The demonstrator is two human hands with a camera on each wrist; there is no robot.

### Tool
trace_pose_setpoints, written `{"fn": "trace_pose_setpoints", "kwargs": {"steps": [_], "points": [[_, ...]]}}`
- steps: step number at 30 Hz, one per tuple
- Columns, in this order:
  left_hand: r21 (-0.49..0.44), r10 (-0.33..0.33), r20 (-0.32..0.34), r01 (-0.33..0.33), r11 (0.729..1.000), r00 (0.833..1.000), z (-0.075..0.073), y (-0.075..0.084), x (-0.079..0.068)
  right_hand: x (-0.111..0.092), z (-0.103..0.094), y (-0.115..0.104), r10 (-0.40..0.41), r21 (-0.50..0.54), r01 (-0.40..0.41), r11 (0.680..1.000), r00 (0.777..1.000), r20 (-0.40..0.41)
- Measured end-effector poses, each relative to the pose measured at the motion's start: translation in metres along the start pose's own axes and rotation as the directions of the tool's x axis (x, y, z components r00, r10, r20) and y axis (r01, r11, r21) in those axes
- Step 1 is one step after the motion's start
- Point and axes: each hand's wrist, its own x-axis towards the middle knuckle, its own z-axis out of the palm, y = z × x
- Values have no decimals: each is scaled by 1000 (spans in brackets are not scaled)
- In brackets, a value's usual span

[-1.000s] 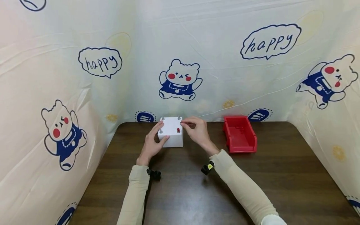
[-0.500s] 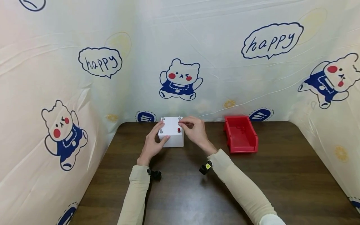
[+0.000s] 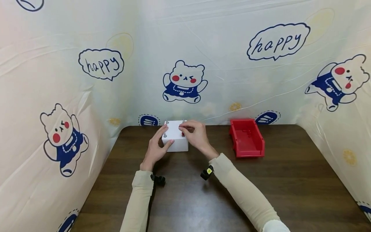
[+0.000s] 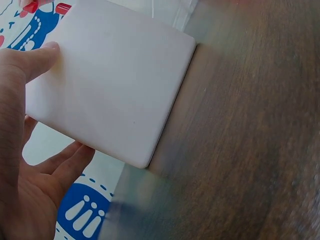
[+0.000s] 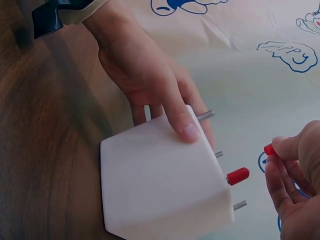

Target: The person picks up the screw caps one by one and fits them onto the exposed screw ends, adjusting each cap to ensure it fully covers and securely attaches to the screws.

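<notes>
A white box (image 3: 177,146) stands on the table, with upright metal pins (image 5: 205,115) at its top corners. One red cap (image 5: 238,175) covers the pin at the near right corner; the other pins show bare metal. My left hand (image 3: 155,150) grips the box by its left side, thumb on the near face (image 4: 107,80) and fingers round the far side. Between thumb and fingertips, my right hand (image 3: 197,134) pinches a second small red cap (image 5: 269,149). In the head view this hand is over the right part of the box top, apart from the pins in the right wrist view.
A red plastic bin (image 3: 249,153) stands to the right of the box, with a few small red pieces (image 3: 247,131) inside. The wooden table (image 3: 185,199) ends at a printed cloth (image 3: 220,90) behind and at both sides.
My right hand has moved left with its red cap, from the box's right edge to over its top. The left hand keeps its grip in the same place.
</notes>
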Motion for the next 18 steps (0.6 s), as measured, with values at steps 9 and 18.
{"fn": "trace_pose_setpoints", "kwargs": {"steps": [9,18], "points": [[4,11,-9,-11,1000,1000,-2,0,0,2,9,-1,-10,2,10,1000,1000,17],[-2,7,0,-7,1000,1000,-1,-2,0,1,14,1,-16,-14,16,1000,999,40]]}}
